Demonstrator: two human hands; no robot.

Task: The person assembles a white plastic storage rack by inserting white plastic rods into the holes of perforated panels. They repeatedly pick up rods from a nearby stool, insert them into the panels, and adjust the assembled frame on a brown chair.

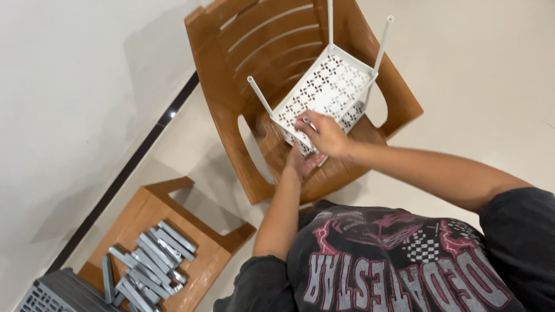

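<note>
Two hands working at white tray (326, 90), which is resting on front of brown chair (290, 44) seat. Right hand (324, 134) fingers pinching tray's near corner. Left hand (304, 163) gripping beneath, fingers partly hidden. Three white rods (330, 12) sticking up from tray corners. Grey bars (147, 267) lying on stool (184, 265).

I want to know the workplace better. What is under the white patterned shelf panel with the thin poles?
The white panel rests on the brown plastic chair. Both hands, left and right, grip its near corner, hiding the seat there.
</note>
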